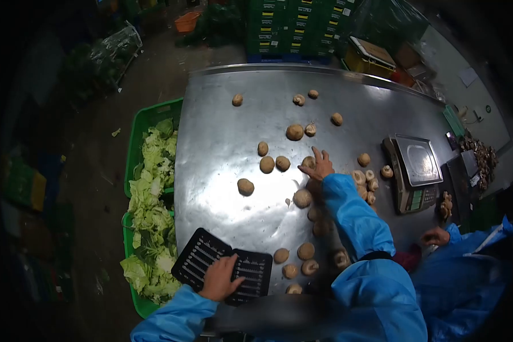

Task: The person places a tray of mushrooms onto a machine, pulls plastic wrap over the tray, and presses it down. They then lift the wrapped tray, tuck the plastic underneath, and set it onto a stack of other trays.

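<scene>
Mushrooms point(294, 132): scattered over the metal table point(211, 122) to the left of the scale point(419, 162), with a tighter cluster point(359, 178) just beside it; some sit cap up, others show a stem. The loose spread seems to leave each one easy to pick out singly.
Right hand point(315, 165): reaches over the table left of the scale, thumb and fingers spread around one mushroom point(308, 163); I cannot tell whether they grip it or only touch it. The parted fingers suit a round cap, which could roll if nudged.
Left hand point(221, 278): rests from above on the black trays point(199, 255), fingers loosely extended rather than clenched, probably steadying them against sliding.
Black trays: side by side, well left of the scale and on its near side, at the table's edge, likely within easy reach of the body.
Scale: its keypad faces the near side, presumably so it can be read from there.
Co-worker's hand point(436, 236): on the near side of the scale; what it holds is too unclear to tell.
Green crates point(132, 165): far left of the scale, beside the table, their walls keeping leafy greens point(154, 154) together.
</scene>
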{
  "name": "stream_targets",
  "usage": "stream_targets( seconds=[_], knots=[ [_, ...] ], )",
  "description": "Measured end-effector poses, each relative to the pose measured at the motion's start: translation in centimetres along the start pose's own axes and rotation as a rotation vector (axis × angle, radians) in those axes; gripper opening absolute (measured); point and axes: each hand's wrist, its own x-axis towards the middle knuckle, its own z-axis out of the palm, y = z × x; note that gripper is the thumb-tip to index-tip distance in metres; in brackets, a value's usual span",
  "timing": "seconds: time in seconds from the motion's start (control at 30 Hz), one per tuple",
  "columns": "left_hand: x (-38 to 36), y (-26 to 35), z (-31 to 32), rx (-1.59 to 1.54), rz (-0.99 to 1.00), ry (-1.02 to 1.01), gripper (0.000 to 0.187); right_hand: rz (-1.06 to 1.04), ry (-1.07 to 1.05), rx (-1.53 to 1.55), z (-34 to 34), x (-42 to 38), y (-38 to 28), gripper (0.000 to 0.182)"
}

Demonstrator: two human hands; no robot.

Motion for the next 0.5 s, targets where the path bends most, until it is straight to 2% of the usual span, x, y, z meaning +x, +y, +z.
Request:
stream_targets(
  seconds=[0.07,0.1,0.13,0.2,0.27,0.3,0.33,0.4,0.43,0.47,0.5],
  knots=[
    [1.4,0.3,1.7,-0.099,-0.143,-0.132,0.057,-0.07,-0.097,-0.061,3.2,2.6,1.0,0.081],
    [1.8,-0.2,2.5,-0.095,-0.149,-0.138,0.057,-0.15,-0.129,-0.202,2.8,2.1,-0.1,0.066],
    [2.2,-0.8,3.3,-0.207,-0.157,-0.129,0.056,-0.25,-0.135,-0.18,4.0,3.4,0.8,0.052],
    [3.8,-0.3,2.7,-0.322,-0.169,-0.116,0.056,-0.295,-0.101,-0.052,3.0,4.1,0.9,0.047],
    [5.1,2.1,0.1,-0.002,-0.033,-0.044,0.053,-0.341,0.054,0.209,2.6,7.4,3.3,0.054],
    [5.6,2.6,-0.2,0.021,0.025,0.004,0.051,-0.377,0.13,0.259,1.3,8.3,3.3,0.067],
    [5.9,2.5,0.5,0.016,0.013,-0.005,0.051,-0.375,0.121,0.207,0.7,10.1,3.6,0.069],
    [5.9,1.4,2.7,-0.088,0.02,-0.18,0.045,-0.381,0.102,0.17,0.4,13.0,2.4,0.072],
    [5.4,0.5,4.5,-0.188,0.008,-0.192,0.036,-0.287,0.067,0.065,0.7,14.0,1.0,0.07],
    [5.7,0.6,4.4,-0.182,-0.006,-0.194,0.036,-0.193,0.029,-0.042,0.7,14.4,-0.4,0.069],
    [6.1,0.8,3.9,-0.282,-0.083,-0.248,0.029,-0.2,0.018,-0.032,0.2,14.1,-1.8,0.069]
  ],
)
